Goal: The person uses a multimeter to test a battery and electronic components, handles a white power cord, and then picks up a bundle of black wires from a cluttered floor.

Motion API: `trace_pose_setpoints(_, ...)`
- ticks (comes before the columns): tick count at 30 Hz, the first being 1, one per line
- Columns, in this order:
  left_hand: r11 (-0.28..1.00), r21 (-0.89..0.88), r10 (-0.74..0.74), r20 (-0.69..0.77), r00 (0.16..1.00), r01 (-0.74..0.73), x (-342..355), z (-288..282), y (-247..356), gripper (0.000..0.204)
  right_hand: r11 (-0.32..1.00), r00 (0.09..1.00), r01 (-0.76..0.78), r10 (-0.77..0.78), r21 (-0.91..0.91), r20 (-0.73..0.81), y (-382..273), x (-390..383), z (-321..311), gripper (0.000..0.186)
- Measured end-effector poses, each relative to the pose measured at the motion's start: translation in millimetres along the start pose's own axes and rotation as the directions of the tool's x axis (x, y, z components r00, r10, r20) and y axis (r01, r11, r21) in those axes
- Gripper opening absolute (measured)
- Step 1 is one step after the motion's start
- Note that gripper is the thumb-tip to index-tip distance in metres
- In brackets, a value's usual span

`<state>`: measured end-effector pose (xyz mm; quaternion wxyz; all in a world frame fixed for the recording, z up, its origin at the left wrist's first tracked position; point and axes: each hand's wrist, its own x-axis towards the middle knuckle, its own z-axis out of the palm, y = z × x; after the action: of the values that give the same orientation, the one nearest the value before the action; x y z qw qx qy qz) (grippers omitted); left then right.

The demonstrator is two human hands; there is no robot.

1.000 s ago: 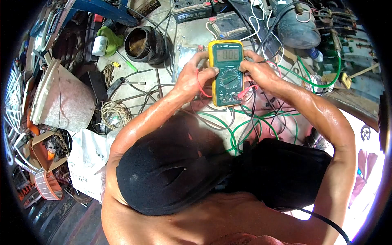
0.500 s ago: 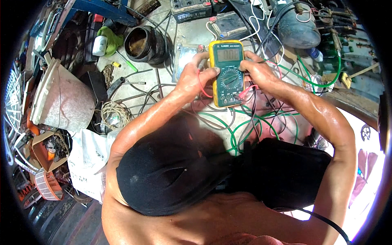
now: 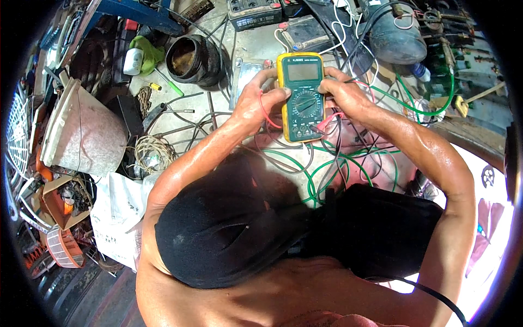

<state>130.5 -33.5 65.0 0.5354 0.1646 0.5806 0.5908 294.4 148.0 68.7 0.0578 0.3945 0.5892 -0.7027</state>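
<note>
A yellow-cased digital multimeter (image 3: 305, 103) with a green face and a round dial is held up between both hands, its display blank. My left hand (image 3: 260, 101) is closed around its left edge, thumb on the front. On the opposite side my right hand (image 3: 344, 91) grips the other edge, thumb near the buttons below the display. A red lead (image 3: 267, 113) loops by my left wrist. One red plug (image 3: 329, 122) sits near the meter's lower right. Beneath the meter, green and dark wires (image 3: 327, 174) lie tangled on the floor.
Batteries (image 3: 308, 35) lie at the back, and a dark round pot (image 3: 190, 61) stands left of them. A whitish bucket (image 3: 84, 131) is tipped at the left beside coiled wire (image 3: 153, 154). A grey rounded tank (image 3: 397, 41) and green bottles (image 3: 444, 68) are at the right.
The multimeter's display has gone from showing digits to blank. The meter has shifted very slightly left; both hands keep their hold.
</note>
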Motion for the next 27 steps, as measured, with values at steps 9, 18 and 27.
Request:
trace_pose_setpoints(9, 0.999, 0.042, 0.005, 0.013, 1.0, -0.005, 0.0, -0.4, -1.4, 0.06, 0.994, 0.999, 0.021, -0.017, -0.11, 0.042, 3.3, 6.0, -3.0, 0.051)
trace_pose_setpoints(18, 0.999, -0.004, -0.039, -0.003, 0.999, 0.039, -0.8, -0.7, -3.4, 0.063, 0.989, 1.0, 0.028, -0.026, -0.144, 0.011, 0.2, -1.1, -0.3, 0.051)
trace_pose_setpoints(27, 0.999, -0.009, -0.044, 0.011, 0.999, 0.044, -2.8, -0.1, 1.9, 0.058, 1.0, 0.999, 0.016, -0.016, -0.02, 0.034, 1.5, 0.8, -0.7, 0.062)
